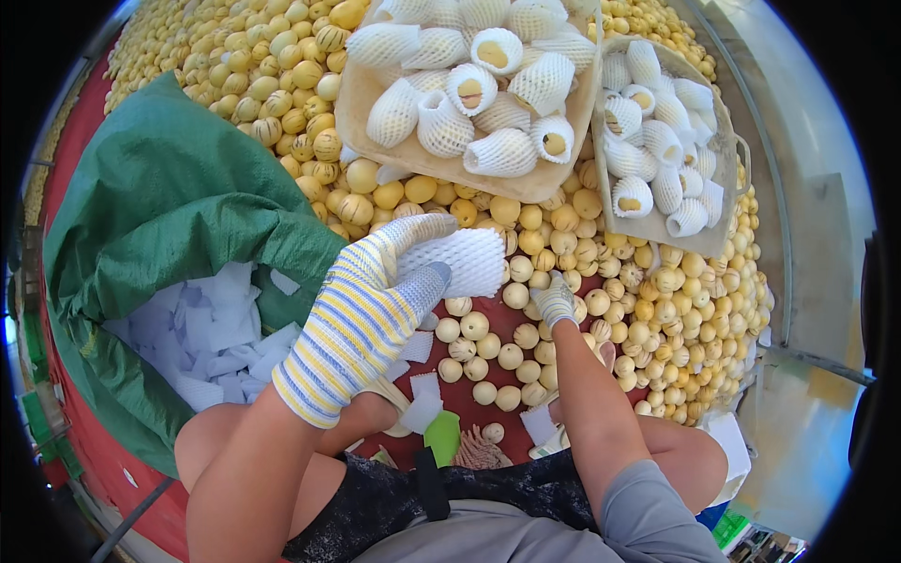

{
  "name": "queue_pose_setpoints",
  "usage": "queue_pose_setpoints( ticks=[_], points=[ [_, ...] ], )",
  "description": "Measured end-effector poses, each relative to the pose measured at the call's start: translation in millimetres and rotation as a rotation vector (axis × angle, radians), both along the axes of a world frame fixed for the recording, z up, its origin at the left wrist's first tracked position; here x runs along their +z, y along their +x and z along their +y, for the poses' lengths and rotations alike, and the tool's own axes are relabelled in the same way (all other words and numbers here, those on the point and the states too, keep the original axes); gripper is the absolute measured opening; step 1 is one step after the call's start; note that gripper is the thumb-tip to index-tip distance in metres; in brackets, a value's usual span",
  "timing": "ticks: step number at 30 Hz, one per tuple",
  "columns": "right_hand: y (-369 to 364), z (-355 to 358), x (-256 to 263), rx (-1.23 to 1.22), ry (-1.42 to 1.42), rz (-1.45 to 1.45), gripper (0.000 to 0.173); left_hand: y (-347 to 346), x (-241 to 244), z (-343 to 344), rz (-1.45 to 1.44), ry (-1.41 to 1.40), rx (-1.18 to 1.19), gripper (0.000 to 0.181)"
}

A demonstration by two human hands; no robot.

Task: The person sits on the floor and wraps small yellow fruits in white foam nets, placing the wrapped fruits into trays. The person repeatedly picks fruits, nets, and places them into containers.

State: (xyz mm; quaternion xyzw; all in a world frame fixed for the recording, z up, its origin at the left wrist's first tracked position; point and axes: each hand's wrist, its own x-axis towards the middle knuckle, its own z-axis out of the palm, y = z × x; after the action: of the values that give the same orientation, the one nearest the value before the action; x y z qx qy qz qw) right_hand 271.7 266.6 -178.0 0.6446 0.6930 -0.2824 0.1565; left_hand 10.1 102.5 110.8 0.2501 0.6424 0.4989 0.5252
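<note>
My left hand (362, 302), in a striped knit glove with grey-coated fingers, grips a white foam net sleeve (466, 262). The sleeve's wide end points right; whether anything is inside it is hidden. Lower and to the right, my right hand (555, 301), in a similar glove, reaches down among loose yellow pepino melons (521, 269). Its fingertips are at one of the fruits, but I cannot tell whether they hold it. Beside my left hand a green woven sack (176, 183) gapes, with many flat foam sleeves (211, 331) inside.
Ahead, a beige plastic crate (422, 172) holds pepino melons in foam sleeves. A second crate (662, 236) of sleeved fruit stands to its right. Heaped melons (274, 70) surround both. Between my legs lie a green object (442, 436), a knit glove (482, 450) and stray sleeves (424, 401) on red cloth (496, 317).
</note>
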Motion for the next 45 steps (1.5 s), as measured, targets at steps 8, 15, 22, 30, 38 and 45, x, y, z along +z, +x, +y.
queue_pose_setpoints(
  ticks=[8,15,22,30,38,45],
  points=[
    [30,5,44,-0.633,-0.601,1.413,0.046,-2,-13,8,0.038,-0.140,0.029,0.041],
    [-65,-29,220,0.143,-0.093,1.298,0.061,2,-33,1,0.073,0.019,-0.083,0.049],
    [-88,-61,251,0.533,0.114,1.199,0.062,6,-10,-14,-0.200,0.109,-0.016,0.067],
    [-88,-96,214,-0.052,-0.543,1.588,0.072,13,3,-24,-0.529,0.276,-0.049,0.081],
    [-80,-88,240,-0.353,-0.751,1.936,0.067,11,13,-25,-0.465,0.345,-0.150,0.077],
    [-79,-98,291,-0.178,0.062,1.545,0.053,7,10,-15,-0.107,0.281,-0.133,0.070]
  ],
)
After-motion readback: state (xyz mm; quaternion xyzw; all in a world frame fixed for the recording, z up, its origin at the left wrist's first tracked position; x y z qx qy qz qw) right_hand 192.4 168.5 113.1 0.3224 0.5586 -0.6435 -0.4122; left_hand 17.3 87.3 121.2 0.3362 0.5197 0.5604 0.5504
